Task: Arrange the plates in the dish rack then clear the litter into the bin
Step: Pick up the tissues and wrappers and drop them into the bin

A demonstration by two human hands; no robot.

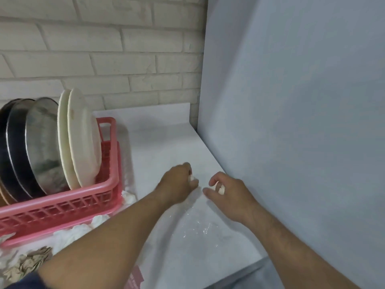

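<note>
Both hands are at frame centre, low on the white surface (166, 138), close together but not touching.
- left hand (177, 184): fingers curled round a white scrap (192, 177), knuckles down near the surface.
- right hand (231, 192): thumb and fingers pinching a second white scrap (220, 191), index finger stretched out toward the left hand.
- White flecks (205, 230) are scattered on the surface just below the hands.

The pink dish rack (62, 202) sits at the left of the frame, loaded. Two cream plates (83, 138) stand on edge at its right end, steel plates (41, 138) stand to their left, and a dark plate (12, 153) is at the far left, all leaning the same way.

More litter:
- crumpled white tissue (68, 232) along the rack's lower edge, touching it
- a smaller tissue wad (128, 197) at the rack's lower-right corner
- brown crumpled paper (31, 261) at lower left, partly behind the left forearm

A brick wall (104, 49) is at upper left and a grey panel (302, 101) fills the right side.
</note>
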